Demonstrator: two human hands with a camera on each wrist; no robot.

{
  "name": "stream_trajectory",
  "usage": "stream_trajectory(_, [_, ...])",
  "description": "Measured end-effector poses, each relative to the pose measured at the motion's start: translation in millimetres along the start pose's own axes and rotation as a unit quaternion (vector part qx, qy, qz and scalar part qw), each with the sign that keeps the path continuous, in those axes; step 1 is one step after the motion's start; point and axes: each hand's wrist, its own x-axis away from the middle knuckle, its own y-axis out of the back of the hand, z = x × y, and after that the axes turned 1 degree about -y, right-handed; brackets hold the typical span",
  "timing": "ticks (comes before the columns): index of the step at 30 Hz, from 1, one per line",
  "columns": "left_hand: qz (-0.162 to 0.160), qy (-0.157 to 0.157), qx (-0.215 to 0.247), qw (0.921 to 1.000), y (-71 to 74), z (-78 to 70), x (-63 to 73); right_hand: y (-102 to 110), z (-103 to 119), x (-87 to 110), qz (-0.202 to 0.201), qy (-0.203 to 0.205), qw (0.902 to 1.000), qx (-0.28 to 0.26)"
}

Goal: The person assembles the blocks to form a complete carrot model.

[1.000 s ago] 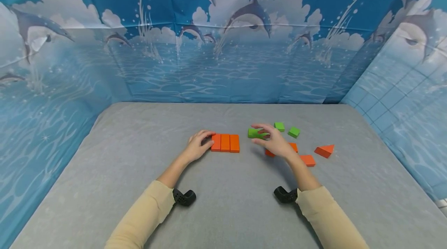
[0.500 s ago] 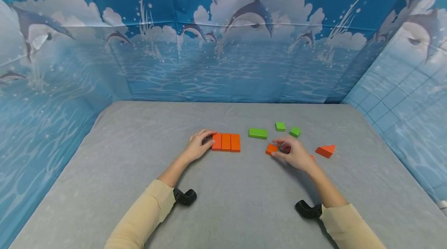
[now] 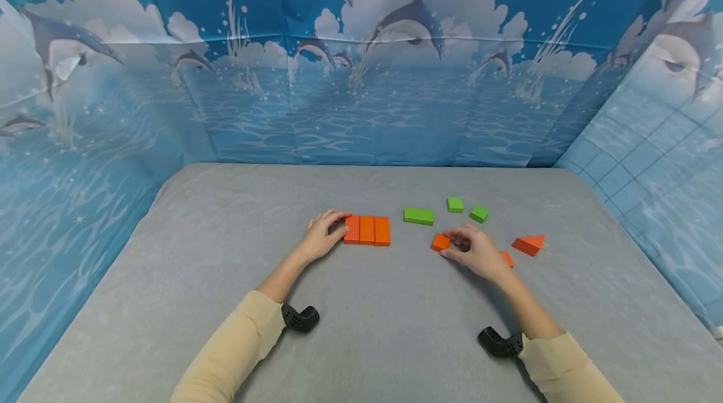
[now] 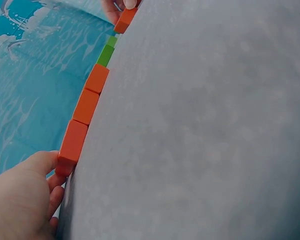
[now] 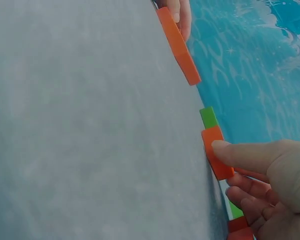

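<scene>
Three orange rectangular blocks [image 3: 367, 230] lie side by side in a row. At the row's left end my left hand [image 3: 321, 236] holds the outermost block [image 4: 72, 145], its thumb against one side and fingers around the end. To the right, my right hand [image 3: 474, 250] pinches another orange block [image 3: 440, 242], with the thumb on its near face [image 5: 217, 160]. The hand covers that block's right part in the head view. Just behind it lies a long green block [image 3: 418, 216].
Two small green blocks [image 3: 454, 204] sit behind my right hand. An orange triangular block [image 3: 529, 245] lies at the far right, and another orange block [image 3: 507, 258] is partly hidden by the right wrist. A dolphin-print curtain [image 3: 361, 108] borders the grey table [image 3: 361, 327].
My right hand has moved from over the long green block down and right to the orange block and taken hold of it. The left hand stays at the row.
</scene>
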Motion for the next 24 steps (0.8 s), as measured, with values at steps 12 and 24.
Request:
stream_trajectory(12, [-0.005,-0.009,0.003,0.9999,1.6,-2.9,0.7,-4,28,-14.9,0.018,0.023,0.9995,-0.01])
stream_trajectory(24, [-0.006,-0.003,-0.005,1.0,1.4,-2.5,0.2,-42,79,-41.8,0.103,0.088,0.9894,-0.053])
